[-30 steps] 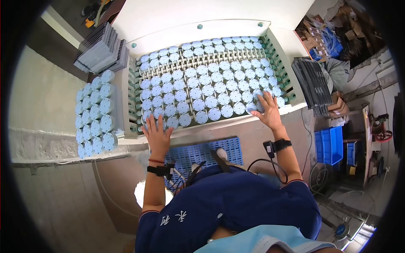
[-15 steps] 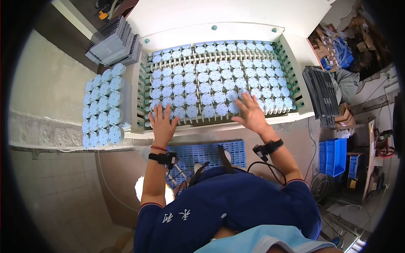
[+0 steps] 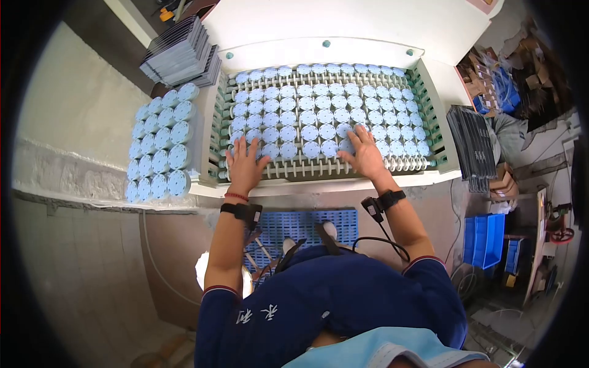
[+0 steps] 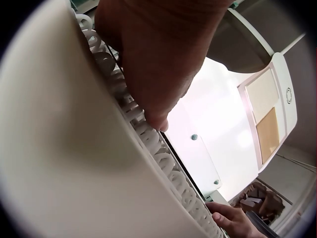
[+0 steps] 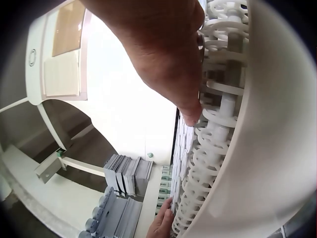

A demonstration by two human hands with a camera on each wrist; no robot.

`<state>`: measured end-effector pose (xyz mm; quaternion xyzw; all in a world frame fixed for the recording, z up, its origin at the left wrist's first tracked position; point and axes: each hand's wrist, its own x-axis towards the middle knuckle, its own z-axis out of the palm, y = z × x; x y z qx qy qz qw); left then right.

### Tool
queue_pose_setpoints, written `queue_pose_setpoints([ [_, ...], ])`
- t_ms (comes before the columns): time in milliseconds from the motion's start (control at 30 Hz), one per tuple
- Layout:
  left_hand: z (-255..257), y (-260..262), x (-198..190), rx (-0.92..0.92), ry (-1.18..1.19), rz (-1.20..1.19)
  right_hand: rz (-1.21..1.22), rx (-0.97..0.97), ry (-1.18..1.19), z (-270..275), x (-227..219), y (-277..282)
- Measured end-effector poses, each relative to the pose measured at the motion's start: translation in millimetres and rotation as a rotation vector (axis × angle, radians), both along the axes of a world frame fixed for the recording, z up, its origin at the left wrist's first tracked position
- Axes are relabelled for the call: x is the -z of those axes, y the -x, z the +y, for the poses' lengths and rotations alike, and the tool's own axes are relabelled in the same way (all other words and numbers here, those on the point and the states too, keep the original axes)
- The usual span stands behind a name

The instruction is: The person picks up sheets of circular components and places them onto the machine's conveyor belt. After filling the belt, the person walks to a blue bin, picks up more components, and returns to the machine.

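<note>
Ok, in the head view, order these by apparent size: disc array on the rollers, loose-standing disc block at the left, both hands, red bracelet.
Largest to smallest:
1. Disc array
2. Disc block
3. Left hand and right hand: too alike to rank
4. Red bracelet

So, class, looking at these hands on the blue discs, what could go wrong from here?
The thumbs of the left hand and right hand sit close to the white rollers; if these turn, skin could get pinched. Uneven pushing might skew the blue discs. The looping black cable could snag as the person reaches.
</note>
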<state>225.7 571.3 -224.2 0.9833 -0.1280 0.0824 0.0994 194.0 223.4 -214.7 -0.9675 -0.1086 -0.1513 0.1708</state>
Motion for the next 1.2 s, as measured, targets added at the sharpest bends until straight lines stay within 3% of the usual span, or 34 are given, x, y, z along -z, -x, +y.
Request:
queue_pose_setpoints([
  [100,-2,0,-2,-0.023,0.024,-0.029,-0.003,0.009,-0.018,2,-6,2],
  [233,-4,28,-34,0.092,0.115,-0.108,-0.027,-0.049,-0.16,22,-41,20],
  [333,6,72,-69,0.251,0.52,0.023,-0.043,-0.139,-0.257,45,-64,32],
  [400,24,106,-100,0.273,0.493,-0.265,-0.003,-0.22,-0.313,67,-82,38],
  [467,56,137,-124,0.219,0.459,-0.544,0.003,-0.327,-0.419,97,-103,41],
  [533,90,153,-149,-0.111,0.431,-0.793,0.055,-0.448,-0.523,125,-116,43],
  [600,128,142,-150,-0.436,0.577,-0.969,0.22,-0.538,-0.696,158,-124,40],
  [700,165,115,-149,-0.552,1.067,-0.84,0.559,-0.575,-0.957,214,-138,33],
  [800,176,99,-155,-0.352,1.601,-0.383,0.8,-0.529,-1.073,265,-166,31],
  [900,186,85,-149,-0.349,1.543,-0.419,0.795,-0.535,-1.243,296,-172,24],
  [1000,191,82,-150,-0.398,1.416,-0.432,0.79,-0.534,-1.295,306,-169,17],
  [1200,193,60,-135,-0.398,1.383,-0.502,0.669,-0.423,-1.299,312,-156,1],
])
